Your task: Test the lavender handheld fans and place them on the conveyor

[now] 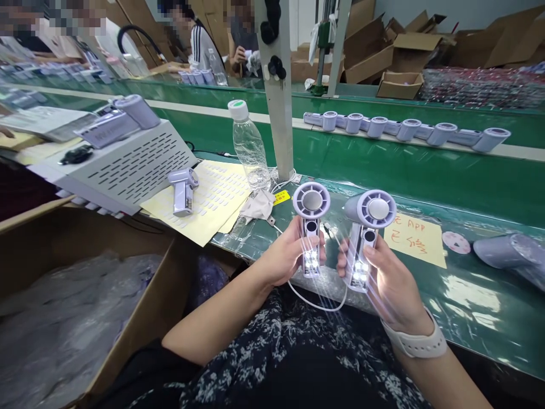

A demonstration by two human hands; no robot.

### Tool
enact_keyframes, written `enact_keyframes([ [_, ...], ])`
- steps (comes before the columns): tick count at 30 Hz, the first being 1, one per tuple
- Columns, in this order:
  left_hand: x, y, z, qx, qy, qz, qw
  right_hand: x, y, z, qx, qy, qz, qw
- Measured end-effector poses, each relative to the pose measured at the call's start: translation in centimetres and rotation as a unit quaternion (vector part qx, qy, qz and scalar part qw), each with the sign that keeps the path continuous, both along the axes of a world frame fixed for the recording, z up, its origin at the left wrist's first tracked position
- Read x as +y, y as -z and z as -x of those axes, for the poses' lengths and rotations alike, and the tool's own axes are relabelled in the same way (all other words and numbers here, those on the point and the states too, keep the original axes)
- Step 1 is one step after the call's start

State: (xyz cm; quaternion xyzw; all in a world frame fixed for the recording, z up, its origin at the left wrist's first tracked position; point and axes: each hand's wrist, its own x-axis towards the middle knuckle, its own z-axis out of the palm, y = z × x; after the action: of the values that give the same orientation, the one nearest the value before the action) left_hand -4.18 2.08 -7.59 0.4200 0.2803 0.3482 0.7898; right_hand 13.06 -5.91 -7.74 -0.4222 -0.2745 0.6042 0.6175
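My left hand (pixel 289 253) is wrapped round a lavender handheld fan (pixel 311 201), held upright with its round grille facing me. A second lavender handheld fan (pixel 377 209) is gripped in my right hand (pixel 394 284), which wears a pale watch on the wrist. Bright white lights shine on the handles of both fans. A white cable (pixel 317 308) loops below and between the two hands. Another handheld fan (pixel 183 193) lies on yellow sheets to the left, and one more fan (pixel 511 250) rests at the right edge.
A clear bottle (pixel 249 145) stands near a metal post (pixel 279 113). Several fans (pixel 409 129) line the green conveyor (pixel 383 170). At left are a grey vented box (pixel 136 165) and a carton (pixel 140 318) of plastic bags. A handwritten yellow note (pixel 415 240) lies at right. People sit across the line.
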Motion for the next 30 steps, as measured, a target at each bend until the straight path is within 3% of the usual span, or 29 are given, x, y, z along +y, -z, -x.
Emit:
enact_keyframes([
  [7, 0.2, 0.7, 0.1, 0.006, -0.042, -0.043, 0.998, 0.3, 0.6, 0.2, -0.047, 0.019, 0.007, 0.999],
  [10, 0.4, 1.7, 0.4, -0.074, -0.011, -0.006, 0.997, 0.2, 0.7, 1.4, -0.04, -0.046, -0.01, 0.998],
  [12, 0.5, 2.5, 1.0, -0.156, 0.031, 0.038, 0.987, 0.7, 0.1, 2.2, -0.108, -0.093, -0.041, 0.989],
  [14, 0.6, 3.2, 2.5, -0.216, 0.026, 0.068, 0.974, 2.1, -0.9, 2.8, -0.271, -0.137, -0.073, 0.95],
  [15, 0.6, 3.5, 3.5, -0.229, 0.0, 0.071, 0.971, 3.4, -1.6, 3.1, -0.368, -0.169, -0.088, 0.91],
  [18, 0.6, 3.7, 7.2, -0.209, -0.096, 0.059, 0.971, 8.9, -3.1, 4.4, -0.608, -0.216, -0.124, 0.754],
  [20, 0.4, 3.5, 9.5, -0.183, -0.132, 0.061, 0.972, 13.1, -2.8, 6.4, -0.677, -0.169, -0.148, 0.701],
  [23, -0.1, 3.2, 11.7, -0.176, -0.172, 0.065, 0.967, 17.4, -0.9, 9.9, -0.682, -0.143, -0.183, 0.694],
  [25, -0.4, 3.2, 12.3, -0.184, -0.183, 0.063, 0.964, 18.2, -0.3, 11.0, -0.676, -0.151, -0.205, 0.692],
  [27, -0.3, 3.6, 12.2, -0.192, -0.17, 0.055, 0.965, 17.5, -1.1, 10.5, -0.673, -0.127, -0.223, 0.693],
  [30, 0.1, 4.1, 11.0, -0.194, -0.135, 0.063, 0.97, 14.9, -4.7, 8.6, -0.647, -0.042, -0.289, 0.704],
])
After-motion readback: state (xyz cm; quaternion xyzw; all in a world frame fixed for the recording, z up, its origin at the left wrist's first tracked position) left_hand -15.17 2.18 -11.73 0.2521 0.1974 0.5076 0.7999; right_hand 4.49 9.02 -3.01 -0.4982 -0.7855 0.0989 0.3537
